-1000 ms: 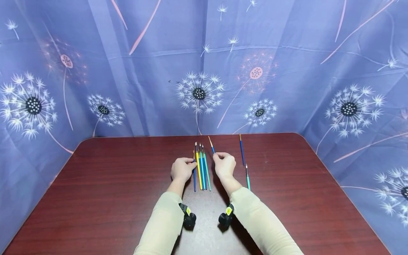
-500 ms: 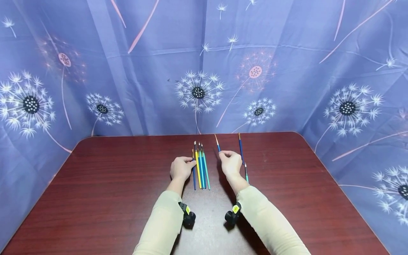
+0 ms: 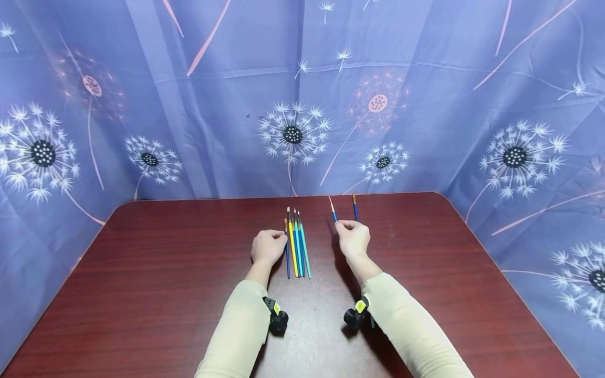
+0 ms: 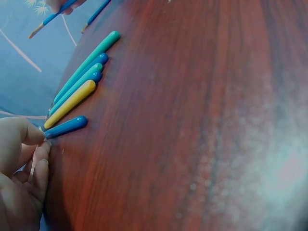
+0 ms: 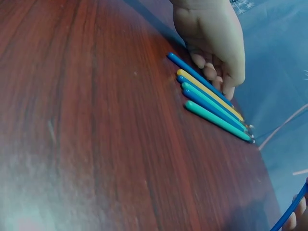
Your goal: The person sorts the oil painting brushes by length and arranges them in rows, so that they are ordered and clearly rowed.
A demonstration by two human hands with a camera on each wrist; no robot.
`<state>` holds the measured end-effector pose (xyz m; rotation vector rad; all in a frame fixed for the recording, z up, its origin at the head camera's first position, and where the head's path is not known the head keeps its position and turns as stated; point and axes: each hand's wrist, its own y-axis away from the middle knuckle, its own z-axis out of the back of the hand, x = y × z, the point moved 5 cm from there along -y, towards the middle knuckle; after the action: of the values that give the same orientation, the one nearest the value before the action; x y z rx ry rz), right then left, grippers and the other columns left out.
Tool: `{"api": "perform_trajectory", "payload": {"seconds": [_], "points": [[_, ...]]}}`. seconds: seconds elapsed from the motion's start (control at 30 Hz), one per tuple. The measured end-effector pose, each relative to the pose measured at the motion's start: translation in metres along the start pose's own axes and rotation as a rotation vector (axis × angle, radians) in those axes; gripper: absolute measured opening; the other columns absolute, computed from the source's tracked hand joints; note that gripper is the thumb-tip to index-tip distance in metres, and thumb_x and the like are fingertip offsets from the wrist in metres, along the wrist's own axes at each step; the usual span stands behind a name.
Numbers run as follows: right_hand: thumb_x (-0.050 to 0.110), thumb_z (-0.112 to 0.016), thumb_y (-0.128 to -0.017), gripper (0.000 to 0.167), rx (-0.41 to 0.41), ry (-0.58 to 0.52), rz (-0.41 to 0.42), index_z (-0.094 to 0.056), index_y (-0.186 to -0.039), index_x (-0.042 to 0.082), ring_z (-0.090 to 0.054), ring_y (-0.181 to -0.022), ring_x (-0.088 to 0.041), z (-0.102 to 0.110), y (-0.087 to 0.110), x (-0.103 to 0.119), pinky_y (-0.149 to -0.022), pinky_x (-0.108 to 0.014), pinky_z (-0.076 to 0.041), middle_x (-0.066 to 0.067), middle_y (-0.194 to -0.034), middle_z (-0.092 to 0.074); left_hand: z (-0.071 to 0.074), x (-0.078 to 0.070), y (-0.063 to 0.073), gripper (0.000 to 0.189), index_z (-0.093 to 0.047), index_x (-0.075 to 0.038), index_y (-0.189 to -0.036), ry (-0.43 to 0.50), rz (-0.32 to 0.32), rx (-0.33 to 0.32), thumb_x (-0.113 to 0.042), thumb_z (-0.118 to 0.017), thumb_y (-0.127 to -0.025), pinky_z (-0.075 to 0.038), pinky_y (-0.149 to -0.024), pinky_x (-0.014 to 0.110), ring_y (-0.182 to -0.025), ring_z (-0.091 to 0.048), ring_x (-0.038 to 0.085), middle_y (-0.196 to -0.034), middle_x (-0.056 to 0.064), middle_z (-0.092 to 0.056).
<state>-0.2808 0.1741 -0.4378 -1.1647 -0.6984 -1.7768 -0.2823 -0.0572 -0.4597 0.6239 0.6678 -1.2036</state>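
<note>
In the head view, my left hand [image 3: 268,245] pinches the blue paintbrush [image 3: 288,262] lying leftmost in a row on the table. The left wrist view shows finger and thumb meeting near the bristle end of that blue paintbrush [image 4: 67,126]. Alongside lie a yellow paintbrush [image 3: 293,252] and several blue and turquoise ones, including a turquoise paintbrush [image 3: 305,254] on the right side. To the right of the row, my right hand [image 3: 354,239] holds another blue paintbrush [image 3: 334,215] between thumb and fingers, bristles pointing away. Its handle is mostly hidden by the hand in the head view.
A further blue paintbrush [image 3: 355,209] lies beyond the right hand, partly covered by it. A turquoise handle end [image 3: 372,322] peeks out beside the right sleeve. The brown table [image 3: 165,283] ends at a blue dandelion-print curtain [image 3: 227,131].
My right hand has moved right with its blue paintbrush, away from the row, and now covers part of the brushes lying there. My left hand has stayed at the row's left side.
</note>
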Motion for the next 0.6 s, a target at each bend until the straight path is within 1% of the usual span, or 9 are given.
{"api": "perform_trajectory", "payload": {"seconds": [0.1,0.2,0.27,0.37,0.43,0.6], "points": [[0.02,-0.064,-0.082,0.022,-0.011,0.009,0.004,-0.076,-0.094,0.005,-0.061,-0.096,-0.024,0.005,-0.002,0.0,-0.085,-0.035,-0.049,-0.014,-0.093,-0.072,0.002,0.0,0.001,0.028,-0.074,-0.023,-0.107,0.001,-0.002,0.006,-0.03,-0.057,-0.087,-0.051,-0.077,0.041,-0.101,-0.065,0.022,-0.108,0.0,-0.072],[0.022,-0.065,-0.082,0.022,-0.022,0.005,0.001,-0.076,-0.093,0.006,-0.06,-0.095,-0.023,0.01,-0.003,0.001,-0.085,-0.033,-0.048,-0.014,-0.092,-0.071,0.003,-0.001,0.002,0.027,-0.075,-0.022,-0.106,0.009,-0.015,0.005,-0.028,-0.059,-0.085,-0.051,-0.073,0.04,-0.098,-0.066,0.022,-0.107,0.0,-0.072],[0.022,-0.065,-0.083,0.022,-0.021,0.003,-0.007,-0.075,-0.094,0.006,-0.06,-0.093,-0.024,0.013,-0.004,0.002,-0.082,-0.034,-0.049,-0.014,-0.094,-0.071,0.003,-0.001,0.003,0.025,-0.075,-0.021,-0.105,0.013,-0.027,0.0,-0.026,-0.06,-0.084,-0.051,-0.071,0.039,-0.097,-0.066,0.022,-0.106,0.0,-0.073],[0.023,-0.064,-0.084,0.023,-0.023,0.004,-0.02,-0.075,-0.095,0.006,-0.06,-0.092,-0.021,0.018,-0.006,0.002,-0.079,-0.03,-0.047,-0.013,-0.096,-0.071,0.003,-0.001,0.003,0.024,-0.076,-0.021,-0.103,0.012,-0.041,-0.006,-0.024,-0.062,-0.083,-0.05,-0.067,0.037,-0.092,-0.067,0.021,-0.1,0.0,-0.074],[0.023,-0.064,-0.084,0.023,-0.022,-0.005,-0.031,-0.075,-0.096,0.007,-0.059,-0.09,-0.021,0.022,-0.007,0.002,-0.076,-0.03,-0.048,-0.013,-0.098,-0.07,0.002,0.0,0.002,0.025,-0.075,-0.02,-0.104,0.015,-0.044,-0.004,-0.023,-0.063,-0.083,-0.05,-0.065,0.035,-0.089,-0.067,0.02,-0.096,0.0,-0.074],[0.022,-0.064,-0.083,0.025,-0.038,-0.019,-0.042,-0.075,-0.098,0.005,-0.057,-0.094,-0.022,0.032,-0.011,0.0,-0.078,-0.031,-0.047,-0.014,-0.103,-0.069,0.001,0.002,0.001,0.025,-0.075,-0.02,-0.105,0.017,-0.047,0.002,-0.023,-0.063,-0.083,-0.049,-0.062,0.032,-0.085,-0.067,0.018,-0.092,-0.001,-0.074]]}}
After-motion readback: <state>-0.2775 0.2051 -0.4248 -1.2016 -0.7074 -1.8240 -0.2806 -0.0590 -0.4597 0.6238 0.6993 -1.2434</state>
